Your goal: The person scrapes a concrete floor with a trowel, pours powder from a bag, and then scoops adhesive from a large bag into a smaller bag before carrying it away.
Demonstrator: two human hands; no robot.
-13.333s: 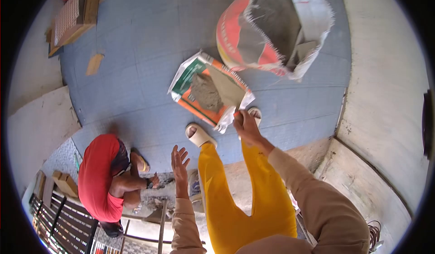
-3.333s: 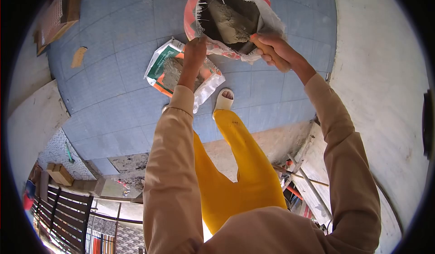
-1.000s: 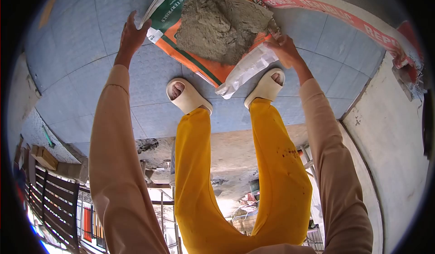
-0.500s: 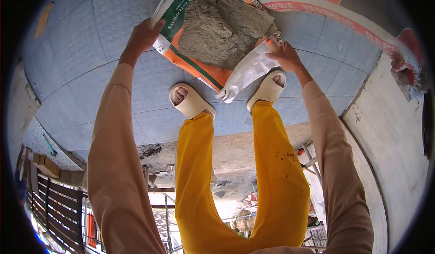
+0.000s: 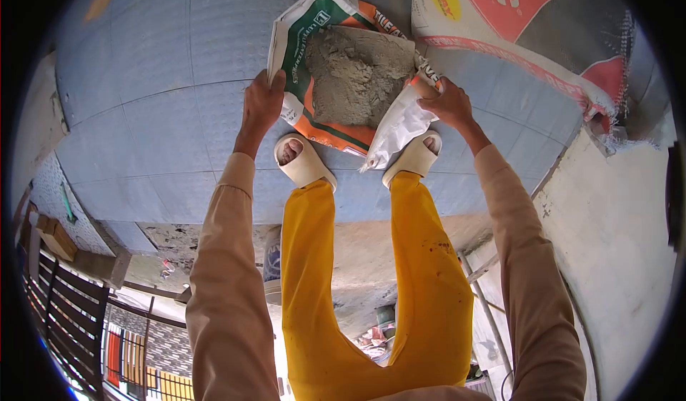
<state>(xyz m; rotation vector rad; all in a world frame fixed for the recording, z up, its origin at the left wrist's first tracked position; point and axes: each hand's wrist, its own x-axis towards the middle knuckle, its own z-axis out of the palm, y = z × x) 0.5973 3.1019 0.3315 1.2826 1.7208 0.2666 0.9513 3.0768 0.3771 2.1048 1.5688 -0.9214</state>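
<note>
A grey heap of wet mortar (image 5: 357, 76) lies on a flattened printed bag (image 5: 330, 9) in white, green and orange, between and just beyond my sandalled feet. My left hand (image 5: 263, 104) is closed on the bag's left edge. On the opposite side, my right hand (image 5: 448, 104) grips the bag's right edge, where a white inner flap (image 5: 400, 126) folds down toward the feet. Both arms reach forward with the bag spread between them. The undersides of the fingers are partly hidden.
Blue-grey tiles (image 5: 157, 126) cover the floor. A large red, white and black sack (image 5: 529, 15) lies at the upper right. A pale wall (image 5: 607, 194) runs along the right. Slatted dark railing (image 5: 71, 301) and a wooden block (image 5: 56, 236) are at the lower left.
The bag with the mortar sits a little lower and farther right in view. My left hand has moved right and down with its edge; more of the large sack now shows.
</note>
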